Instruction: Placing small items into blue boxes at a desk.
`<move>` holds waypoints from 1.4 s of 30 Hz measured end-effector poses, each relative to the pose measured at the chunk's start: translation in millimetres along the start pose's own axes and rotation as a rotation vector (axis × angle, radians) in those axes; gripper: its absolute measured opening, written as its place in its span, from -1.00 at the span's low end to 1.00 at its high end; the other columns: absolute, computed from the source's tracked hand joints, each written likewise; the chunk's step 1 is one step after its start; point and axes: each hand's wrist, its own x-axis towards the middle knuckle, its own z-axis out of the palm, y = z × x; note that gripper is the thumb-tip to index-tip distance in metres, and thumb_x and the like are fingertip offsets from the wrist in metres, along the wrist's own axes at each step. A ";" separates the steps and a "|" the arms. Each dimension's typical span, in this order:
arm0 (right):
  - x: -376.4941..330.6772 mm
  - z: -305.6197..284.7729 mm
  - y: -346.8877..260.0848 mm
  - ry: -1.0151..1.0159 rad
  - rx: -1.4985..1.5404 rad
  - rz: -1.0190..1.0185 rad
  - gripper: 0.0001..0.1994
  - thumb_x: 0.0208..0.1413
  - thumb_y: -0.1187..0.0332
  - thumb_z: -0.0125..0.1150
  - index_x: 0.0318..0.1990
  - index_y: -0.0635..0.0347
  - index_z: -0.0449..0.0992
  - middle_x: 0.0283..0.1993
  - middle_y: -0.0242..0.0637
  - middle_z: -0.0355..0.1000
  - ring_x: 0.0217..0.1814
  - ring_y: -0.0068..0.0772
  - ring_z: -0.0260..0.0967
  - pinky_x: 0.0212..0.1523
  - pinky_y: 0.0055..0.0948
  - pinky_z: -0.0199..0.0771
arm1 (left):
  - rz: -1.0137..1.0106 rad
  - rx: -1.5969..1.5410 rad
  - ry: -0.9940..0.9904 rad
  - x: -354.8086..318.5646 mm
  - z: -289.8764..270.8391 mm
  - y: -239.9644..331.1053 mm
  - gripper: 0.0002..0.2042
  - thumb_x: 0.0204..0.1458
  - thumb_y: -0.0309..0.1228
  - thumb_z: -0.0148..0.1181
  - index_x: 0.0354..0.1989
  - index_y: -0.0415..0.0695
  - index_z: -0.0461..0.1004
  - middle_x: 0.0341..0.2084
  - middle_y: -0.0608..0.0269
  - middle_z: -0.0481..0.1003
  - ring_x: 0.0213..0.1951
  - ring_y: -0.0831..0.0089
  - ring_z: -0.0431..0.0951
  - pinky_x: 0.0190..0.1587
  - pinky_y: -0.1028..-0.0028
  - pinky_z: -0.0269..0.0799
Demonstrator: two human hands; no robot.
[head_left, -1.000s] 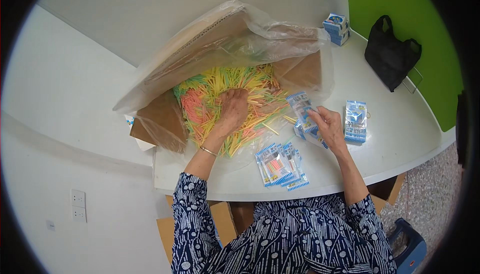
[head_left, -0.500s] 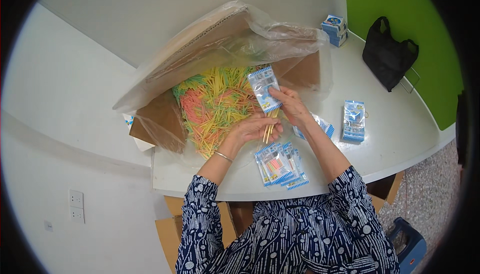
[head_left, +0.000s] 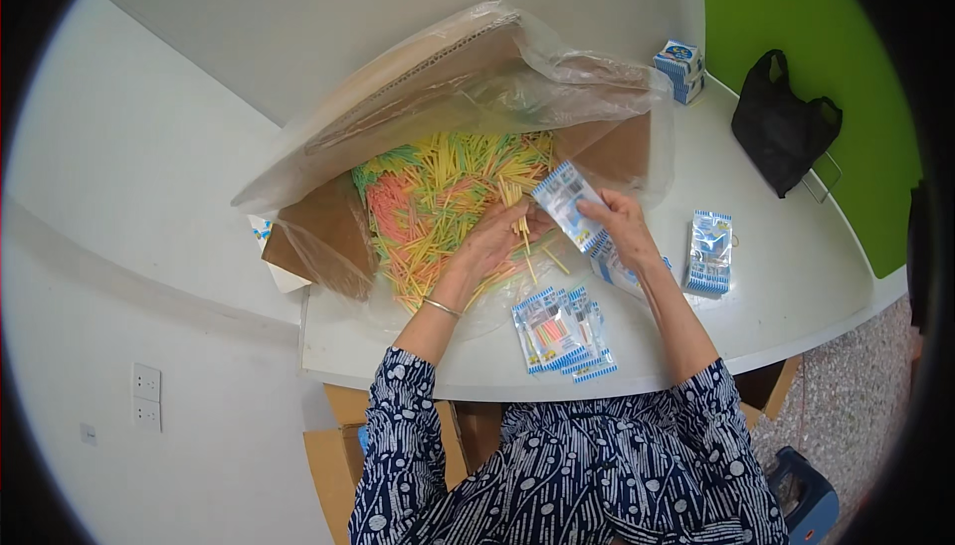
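Yellow sticks [head_left: 512,196] are held as a slim bundle above the near right part of an open carton [head_left: 607,142]. Long axis steep, nearly upright in view: upper ends pointed toward the far wall, lower ends toward the wearer and slightly right; one stick juts lowest. The bundle is gripped by the left hand [head_left: 489,237], its fingers closed round the middle.

A blue-and-white packet [head_left: 567,204] is pinched by the right hand [head_left: 627,234], thumb laid on the upper face, fingers closed on its right side. Packet slanted, long axis from upper left to lower right, the upper-left end just beside the bundle. Whether that end is open cannot be told.

Carton lined with clear plastic [head_left: 597,73] and filled with pink, green and yellow loose sticks [head_left: 428,202]. One stray stick [head_left: 556,261] lies slantwise beyond a fanned pile of packets [head_left: 562,334] on the white worktop [head_left: 786,257]. A neat packet stack [head_left: 710,252] is set farther right, near a black bag [head_left: 784,127].
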 end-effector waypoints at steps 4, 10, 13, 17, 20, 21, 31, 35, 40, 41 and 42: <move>-8.2 -2.0 15.2 -0.045 0.008 0.040 -0.75 0.04 0.36 0.24 -0.17 0.34 0.54 -0.35 -0.38 0.51 -0.40 -0.66 0.39 -0.37 -0.64 0.38 | 0.222 -0.025 0.082 -2.5 0.5 4.2 -0.72 0.22 -0.26 -0.05 -0.15 -0.26 0.40 -0.25 0.16 0.49 -0.16 0.43 0.49 -0.20 0.42 0.49; -14.4 -3.0 28.2 -0.088 0.093 0.079 -0.72 0.07 0.33 0.23 -0.11 0.33 0.52 -0.32 -0.40 0.51 -0.38 -0.70 0.39 -0.36 -0.67 0.37 | 0.322 -0.106 0.040 -16.4 27.0 30.3 -0.74 0.23 -0.27 -0.05 -0.16 -0.24 0.40 -0.16 0.09 0.47 -0.13 0.39 0.45 -0.06 0.34 0.46; -16.5 -4.7 31.0 -0.114 0.122 0.053 -0.76 0.07 0.36 0.23 -0.15 0.33 0.53 -0.27 -0.39 0.51 -0.32 -0.71 0.39 -0.30 -0.67 0.38 | 0.325 0.030 0.099 -13.7 30.9 31.5 -0.73 0.23 -0.25 -0.05 -0.18 -0.24 0.41 -0.18 0.10 0.47 -0.16 0.39 0.47 -0.12 0.36 0.48; -16.7 -7.1 28.5 -0.160 -0.093 0.049 -0.77 0.05 0.38 0.22 -0.17 0.32 0.53 -0.28 -0.42 0.49 -0.32 -0.68 0.37 -0.27 -0.63 0.37 | 0.294 0.147 0.091 -10.2 25.0 12.3 -0.70 0.23 -0.22 -0.05 -0.18 -0.25 0.40 -0.22 0.13 0.47 -0.18 0.37 0.50 -0.16 0.37 0.49; -17.1 -3.2 23.9 -0.176 -0.319 0.047 -0.80 0.03 0.40 0.22 -0.21 0.32 0.53 -0.33 -0.42 0.48 -0.33 -0.67 0.35 -0.27 -0.61 0.35 | 0.247 0.083 0.089 -11.9 26.6 9.2 -0.68 0.22 -0.20 -0.05 -0.18 -0.26 0.40 -0.26 0.16 0.46 -0.19 0.36 0.51 -0.13 0.36 0.48; -18.4 -1.7 21.2 -0.197 -0.399 0.017 -0.82 0.02 0.42 0.21 -0.24 0.32 0.53 -0.36 -0.43 0.47 -0.33 -0.67 0.34 -0.27 -0.60 0.34 | 0.224 0.070 0.054 -12.6 27.5 9.0 -0.68 0.22 -0.19 -0.05 -0.19 -0.26 0.40 -0.27 0.16 0.47 -0.20 0.37 0.51 -0.13 0.37 0.46; -16.1 -22.8 11.4 -0.042 -0.191 -0.196 -0.79 0.05 0.41 0.16 -0.16 0.30 0.50 -0.36 -0.43 0.46 -0.36 -0.70 0.34 -0.32 -0.65 0.34 | 0.336 0.499 0.143 -26.2 -1.8 1.9 -0.70 0.18 -0.28 0.02 -0.14 -0.31 0.39 -0.24 0.13 0.49 -0.22 0.36 0.51 -0.12 0.43 0.40; -16.7 -29.7 2.2 0.061 0.025 -0.049 -0.83 0.07 0.42 0.15 -0.22 0.31 0.49 -0.35 -0.44 0.48 -0.39 -0.75 0.35 -0.36 -0.70 0.33 | 0.577 1.202 0.109 -44.7 -5.4 -11.4 -0.77 0.09 -0.40 0.05 -0.17 -0.31 0.39 -0.28 0.10 0.47 -0.23 0.23 0.49 -0.14 0.39 0.39; -11.3 -38.1 14.2 -0.025 -0.116 -0.037 -0.86 0.03 0.44 0.20 -0.26 0.26 0.50 -0.40 -0.44 0.48 -0.44 -0.75 0.36 -0.41 -0.69 0.36 | 0.820 1.827 -0.186 -54.5 -9.5 -28.9 -0.73 -0.14 -0.53 0.08 -0.19 -0.27 0.35 -0.14 0.06 0.35 -0.13 0.17 0.38 -0.09 0.32 0.33; -11.3 -39.1 16.4 -0.022 -0.117 -0.035 -0.86 0.03 0.44 0.20 -0.26 0.26 0.50 -0.40 -0.44 0.48 -0.44 -0.75 0.36 -0.41 -0.69 0.36 | 0.820 1.824 -0.189 -51.6 -8.8 -33.2 -0.73 -0.14 -0.53 0.08 -0.19 -0.27 0.35 -0.14 0.06 0.35 -0.13 0.17 0.38 -0.09 0.32 0.33; -11.4 -35.5 15.4 -0.022 -0.073 -0.031 -0.87 0.02 0.44 0.21 -0.27 0.26 0.50 -0.40 -0.45 0.48 -0.45 -0.76 0.35 -0.43 -0.69 0.35 | 0.843 1.868 -0.193 -49.1 -9.4 -38.3 -0.70 -0.17 -0.54 0.08 -0.18 -0.27 0.34 -0.12 0.07 0.33 -0.11 0.18 0.36 -0.07 0.33 0.32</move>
